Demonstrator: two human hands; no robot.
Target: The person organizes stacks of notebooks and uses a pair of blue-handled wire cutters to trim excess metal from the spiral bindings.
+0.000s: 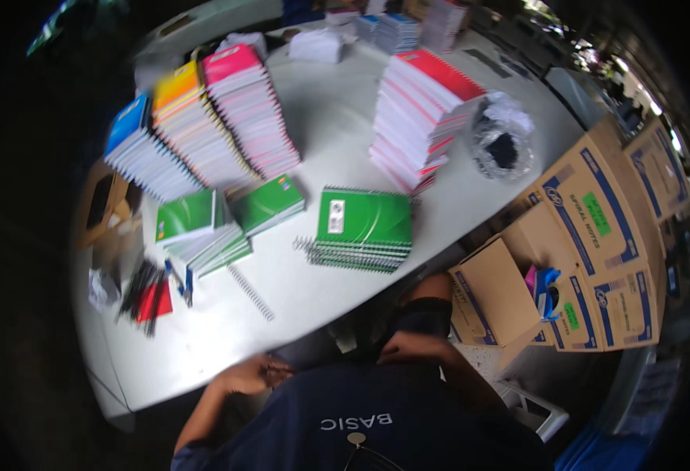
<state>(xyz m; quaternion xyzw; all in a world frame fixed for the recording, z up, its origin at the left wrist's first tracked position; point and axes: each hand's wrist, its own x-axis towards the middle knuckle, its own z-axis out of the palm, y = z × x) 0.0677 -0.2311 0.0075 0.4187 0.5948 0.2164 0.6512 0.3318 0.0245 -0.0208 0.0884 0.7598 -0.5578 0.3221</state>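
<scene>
Two hands: both low at the table edge, off the stock.
Left hand: fingers curled together, holding nothing seen.
Right hand: blurred — finger state unclear.
Nearest pile: green notebooks, square, mid-table.
Loose coil: left of it.
Tip: lift by both sides — spines aligned.

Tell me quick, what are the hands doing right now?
Left hand: at the table edge, fingers curled; whether it holds anything cannot be told.
Right hand: low by the knee, blurred; cannot be told.
</scene>
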